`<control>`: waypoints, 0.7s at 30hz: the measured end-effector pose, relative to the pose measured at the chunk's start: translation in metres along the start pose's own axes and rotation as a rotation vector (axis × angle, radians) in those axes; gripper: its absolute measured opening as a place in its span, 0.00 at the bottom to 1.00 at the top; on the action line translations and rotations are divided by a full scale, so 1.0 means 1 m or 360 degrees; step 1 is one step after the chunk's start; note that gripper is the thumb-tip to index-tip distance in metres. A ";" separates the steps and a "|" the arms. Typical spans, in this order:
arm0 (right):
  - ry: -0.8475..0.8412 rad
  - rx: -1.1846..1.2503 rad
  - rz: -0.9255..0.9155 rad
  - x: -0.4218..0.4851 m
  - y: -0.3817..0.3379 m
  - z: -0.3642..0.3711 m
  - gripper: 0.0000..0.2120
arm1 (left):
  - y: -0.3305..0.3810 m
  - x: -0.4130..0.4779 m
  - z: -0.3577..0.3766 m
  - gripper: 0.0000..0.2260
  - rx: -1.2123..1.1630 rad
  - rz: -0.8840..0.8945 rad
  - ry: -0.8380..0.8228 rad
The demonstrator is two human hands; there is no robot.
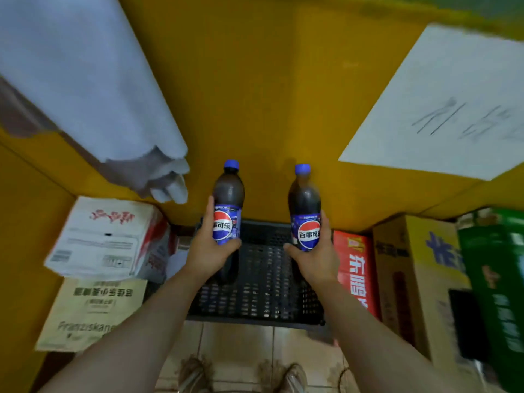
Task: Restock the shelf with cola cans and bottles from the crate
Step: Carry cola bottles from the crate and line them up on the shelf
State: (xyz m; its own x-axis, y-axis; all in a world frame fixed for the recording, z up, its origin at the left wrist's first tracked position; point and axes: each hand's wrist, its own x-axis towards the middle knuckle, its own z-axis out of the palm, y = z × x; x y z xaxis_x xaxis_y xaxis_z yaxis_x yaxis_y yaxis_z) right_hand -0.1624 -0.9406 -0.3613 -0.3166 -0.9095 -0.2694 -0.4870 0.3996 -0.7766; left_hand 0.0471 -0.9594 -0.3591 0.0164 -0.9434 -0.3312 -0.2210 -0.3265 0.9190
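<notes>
Nearest the camera: two bare forearms reaching forward, with two shoes (pixel 295 377) below on a tiled floor (pixel 238 347). Largest feature is the yellow wall (pixel 269 80) filling the upper frame; a white sheet (pixel 442 109) with faint handwriting hangs at its right, a pale sheet (pixel 79 69) with a torn lower edge at its left. Cardboard boxes flank the work area: white box (pixel 105 239) at left above a beige carton (pixel 93 313), red box (pixel 357 273), brown carton (pixel 414 279) and green pack (pixel 499 293) at right. Centre: black perforated crate (pixel 263 282) on the floor between the boxes; what lies inside cannot be made out through blur. Left hand (pixel 209 251) has its fingers closed around the left cola bottle (pixel 228 219), thumb across the lower label, bottle upright above the crate's left side. Right hand (pixel 317 256) has its fingers wrapped around the right cola bottle (pixel 305 217), also upright, above the crate's right side. Both bottles: dark liquid, blue label with round red-white-blue logo, blue cap, held well apart in front of the yellow wall.
</notes>
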 end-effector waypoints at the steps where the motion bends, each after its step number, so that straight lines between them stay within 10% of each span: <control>1: 0.0033 0.0053 -0.0061 -0.007 -0.024 -0.012 0.51 | 0.026 -0.008 -0.008 0.45 0.0007 0.0078 0.0036; 21: -0.0114 0.0409 -0.1212 -0.149 -0.242 -0.143 0.52 | 0.250 -0.231 -0.071 0.46 0.0043 0.0909 0.1003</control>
State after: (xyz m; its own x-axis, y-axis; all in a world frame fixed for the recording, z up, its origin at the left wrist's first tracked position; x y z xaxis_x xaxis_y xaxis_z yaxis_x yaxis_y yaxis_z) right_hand -0.1135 -0.8851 -0.0523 0.0841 -0.9301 0.3575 -0.3430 -0.3638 -0.8660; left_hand 0.0569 -0.8274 -0.0380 0.4335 -0.8215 0.3705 -0.3839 0.2037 0.9006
